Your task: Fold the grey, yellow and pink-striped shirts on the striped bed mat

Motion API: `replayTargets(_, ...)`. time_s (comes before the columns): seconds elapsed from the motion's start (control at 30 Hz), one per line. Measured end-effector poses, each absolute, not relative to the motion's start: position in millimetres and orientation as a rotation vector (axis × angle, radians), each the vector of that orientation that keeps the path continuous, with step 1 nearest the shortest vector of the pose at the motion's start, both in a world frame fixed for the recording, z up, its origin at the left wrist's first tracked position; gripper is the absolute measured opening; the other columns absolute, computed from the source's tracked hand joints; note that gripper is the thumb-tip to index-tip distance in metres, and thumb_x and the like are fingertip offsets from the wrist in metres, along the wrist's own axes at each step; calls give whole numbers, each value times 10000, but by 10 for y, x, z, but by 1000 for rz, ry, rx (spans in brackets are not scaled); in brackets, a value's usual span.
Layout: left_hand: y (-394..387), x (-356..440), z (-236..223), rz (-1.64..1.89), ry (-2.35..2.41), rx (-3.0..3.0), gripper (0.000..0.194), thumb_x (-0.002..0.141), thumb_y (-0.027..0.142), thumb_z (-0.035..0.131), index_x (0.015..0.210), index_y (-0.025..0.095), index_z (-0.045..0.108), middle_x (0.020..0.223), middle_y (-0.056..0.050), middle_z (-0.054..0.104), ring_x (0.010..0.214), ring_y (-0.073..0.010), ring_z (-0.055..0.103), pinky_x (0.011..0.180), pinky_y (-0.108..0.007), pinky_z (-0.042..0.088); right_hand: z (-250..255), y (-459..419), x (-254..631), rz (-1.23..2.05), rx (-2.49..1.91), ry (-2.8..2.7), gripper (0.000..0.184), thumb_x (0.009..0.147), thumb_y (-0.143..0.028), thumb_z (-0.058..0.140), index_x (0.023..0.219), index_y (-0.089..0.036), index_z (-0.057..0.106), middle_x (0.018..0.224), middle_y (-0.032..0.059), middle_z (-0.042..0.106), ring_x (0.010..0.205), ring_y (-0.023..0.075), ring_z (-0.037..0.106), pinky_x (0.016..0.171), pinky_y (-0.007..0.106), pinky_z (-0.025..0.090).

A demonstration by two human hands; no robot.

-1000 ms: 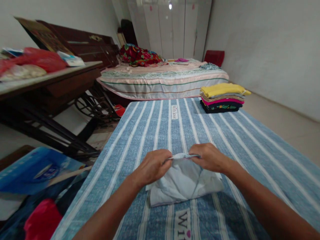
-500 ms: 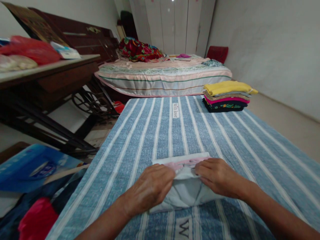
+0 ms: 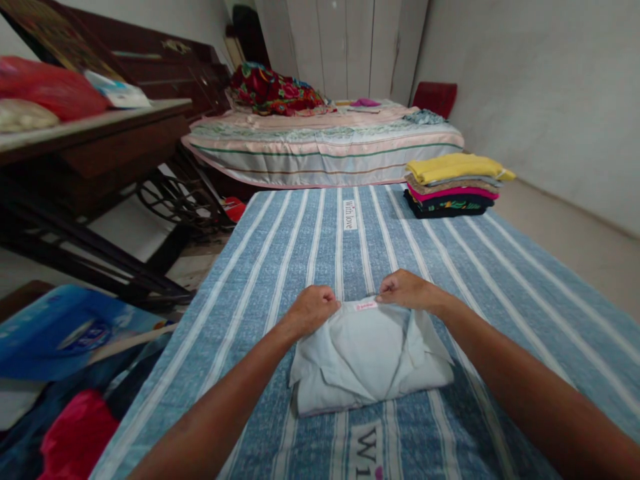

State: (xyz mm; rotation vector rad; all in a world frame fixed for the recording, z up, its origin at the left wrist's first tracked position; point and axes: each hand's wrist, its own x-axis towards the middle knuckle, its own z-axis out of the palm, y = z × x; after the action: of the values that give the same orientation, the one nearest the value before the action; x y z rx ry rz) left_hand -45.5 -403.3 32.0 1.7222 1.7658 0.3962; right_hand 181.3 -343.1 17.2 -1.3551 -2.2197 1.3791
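A pale, whitish shirt [image 3: 370,353] lies folded on the blue-and-white striped cloth [image 3: 280,267] in front of me. Its neckline faces away from me, with a small pink-lettered label [image 3: 366,305] at the middle. My left hand [image 3: 316,308] pinches the far edge just left of the label. On the label's other side, my right hand [image 3: 404,291] grips the same edge with its fingers closed. Loose flaps of the shirt spread out at both sides.
A stack of folded clothes [image 3: 454,185], yellow on top, sits at the far right corner. Beyond stands a bed [image 3: 320,157] with a red floral blanket [image 3: 275,90]. At left are a sewing-machine table [image 3: 135,127] and a blue package [image 3: 65,327].
Both hands have moved away from me, carrying the shirt's upper edge over. The pink print at the far edge is now covered, and the collar label shows.
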Motion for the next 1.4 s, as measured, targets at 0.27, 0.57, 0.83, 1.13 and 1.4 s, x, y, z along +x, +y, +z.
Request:
replayTargets(0.27, -4115, -419, 350, 586, 1771, 1707, 138, 724, 283, 493, 653, 185, 561, 469, 64, 427, 473, -109, 400, 489, -223, 291, 319, -3596, 2241, 1883, -976, -1784, 502, 719, -503, 684, 1059, -143, 606, 775, 5, 597, 698, 128, 524, 652, 241, 390)
replayTargets(0.57, -4066, -420, 337, 486, 1826, 1900, 165, 768, 288, 490, 871, 184, 567, 471, 80, 404, 467, -125, 414, 530, -239, 307, 198, -3573, 2304, 1847, -978, -1874, 682, 618, -345, 787, 1204, -148, 499, 667, -62, 496, 573, 89, 437, 524, 207, 332)
replayTargets(0.83, -3970, -369, 309, 472, 1942, 1839, 211, 759, 336, 491, 808, 176, 619, 538, 30, 503, 567, -154, 492, 554, -247, 341, 93, -3607, 2182, 1531, -1134, -1936, 584, 645, -353, 736, 1157, -155, 537, 541, -116, 263, 467, 66, 268, 449, 209, 186)
replayTargets(1.13, -4169, -727, 546, 506, 1431, 1397, 530, 692, 527, 605, 1052, 140, 568, 601, 59, 464, 548, -102, 421, 507, -217, 305, 47, -3705, 2159, 1275, -1259, -1905, 458, 655, -339, 689, 1057, -164, 559, 534, -112, 293, 478, 75, 285, 467, 216, 234)
replayTargets(1.4, -4170, -779, 464, 600, 1303, 1394, 504, 636, 345, 690, 1060, 126, 527, 529, 109, 401, 486, -60, 349, 479, -198, 244, 16, -3750, 2065, 997, -1285, -1931, 520, 745, -362, 608, 1216, -161, 517, 523, -89, 377, 501, 124, 391, 542, 248, 330)
